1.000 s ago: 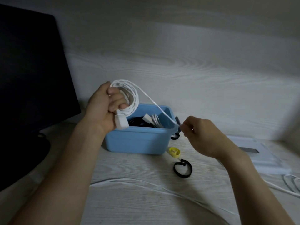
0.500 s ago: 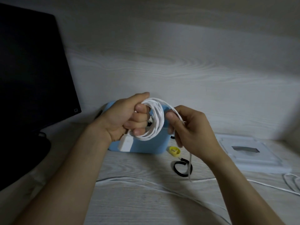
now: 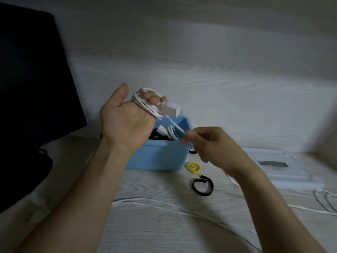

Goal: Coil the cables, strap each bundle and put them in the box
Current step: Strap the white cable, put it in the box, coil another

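My left hand [image 3: 125, 119] is raised above the blue box [image 3: 160, 157], palm turned toward me, fingers curled round a white cable coil [image 3: 145, 104] with a white plug block [image 3: 170, 108] at its end. My right hand [image 3: 209, 145] pinches the free run of the same white cable [image 3: 175, 125] just right of the box. The rest of that cable trails over the table [image 3: 164, 203]. Inside the box lie a white coiled cable [image 3: 168, 132] and dark ones.
A yellow strap roll [image 3: 192, 167] and a black strap loop [image 3: 202, 187] lie right of the box. A white flat lid [image 3: 291, 172] sits at the right, more white cable [image 3: 326, 199] beside it. A black monitor [image 3: 34, 84] stands at the left.
My left hand has rolled palm-up and lifted with the coil. My right hand has dropped away from the coil to the right, drawing the cable taut.
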Demonstrator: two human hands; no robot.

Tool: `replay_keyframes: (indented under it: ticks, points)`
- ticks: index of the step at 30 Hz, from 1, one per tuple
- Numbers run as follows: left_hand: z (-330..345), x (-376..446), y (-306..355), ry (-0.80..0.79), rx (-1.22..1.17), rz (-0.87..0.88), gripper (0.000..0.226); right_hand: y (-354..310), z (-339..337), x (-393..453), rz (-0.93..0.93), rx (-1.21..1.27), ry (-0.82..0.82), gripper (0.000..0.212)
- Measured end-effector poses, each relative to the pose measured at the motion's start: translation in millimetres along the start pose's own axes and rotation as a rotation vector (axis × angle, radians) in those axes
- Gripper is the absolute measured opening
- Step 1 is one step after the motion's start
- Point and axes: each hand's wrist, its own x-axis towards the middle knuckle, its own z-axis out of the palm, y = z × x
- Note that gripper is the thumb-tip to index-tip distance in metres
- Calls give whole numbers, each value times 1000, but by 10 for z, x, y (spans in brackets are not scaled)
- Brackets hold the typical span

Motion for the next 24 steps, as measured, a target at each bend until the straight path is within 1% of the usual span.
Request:
replay_keyframes:
  ticks: [2,4,6,7,10,13,15,16,18,20,23,24]
  points:
    - [57,20,-45,43,190,117,28,-25,13,-29,-16,-204,-150,25]
    - [59,43,-119,97,407,213,25,-62,18,-57,-28,-304,-247,23]
    - [14,38,-199,125,619,282,21,-95,19,-86,-46,-367,-256,24]
    - [-8,28,-239,106,733,309,17,-115,16,-107,-69,-402,-253,23]
    - [-72,-11,-346,-37,1070,330,10,-169,4,-164,-213,-426,-191,22]
    - [-106,-36,-395,-204,1274,278,10,-188,-53,-163,-333,-410,-77,18]
    - [-111,-58,-401,-280,1329,169,9,-183,-93,-150,-389,-411,-11,19]
    - [-102,-70,-407,-308,1331,86,14,-182,-115,-145,-405,-396,15,18]
    - [-70,-98,-417,-348,1259,-65,26,-185,-138,-146,-451,-370,67,18]
    - [-21,-124,-399,-359,1209,-135,35,-184,-120,-146,-494,-369,125,18]
    - [14,-136,-351,-382,1277,-226,42,-159,-63,-135,-570,-412,224,8]
    - [17,-149,-342,-395,1318,-273,45,-152,-51,-128,-581,-414,270,10]
